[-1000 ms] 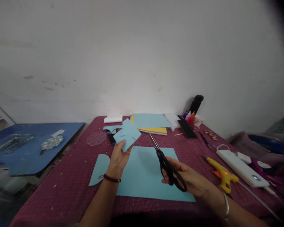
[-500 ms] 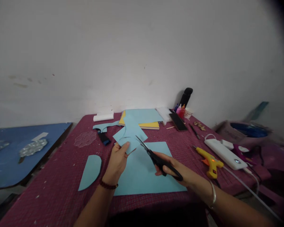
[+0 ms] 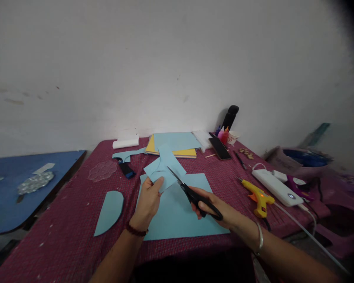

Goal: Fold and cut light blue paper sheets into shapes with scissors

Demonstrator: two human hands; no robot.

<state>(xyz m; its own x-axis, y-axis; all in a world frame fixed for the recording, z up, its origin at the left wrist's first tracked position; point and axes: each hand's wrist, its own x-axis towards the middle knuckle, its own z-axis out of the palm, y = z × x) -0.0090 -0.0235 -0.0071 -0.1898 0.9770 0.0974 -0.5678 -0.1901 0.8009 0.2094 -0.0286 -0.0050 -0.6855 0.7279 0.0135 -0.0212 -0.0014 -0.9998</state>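
your left hand (image 3: 147, 200) pinching blue paper cutout (image 3: 164, 169) | your right hand (image 3: 221, 212) gripping black scissors (image 3: 194, 195), blades at cutout edge | blue sheet (image 3: 179, 212) under both hands

Both forearms are bare as far as they show. Behind the left hand (image 3: 147, 200), a thin bracelet (image 3: 136, 231) of dark, reddish-brown beads rings the wrist. Behind the right hand (image 3: 221, 212), the wrist wears a plain, slim silver bangle (image 3: 260, 239).
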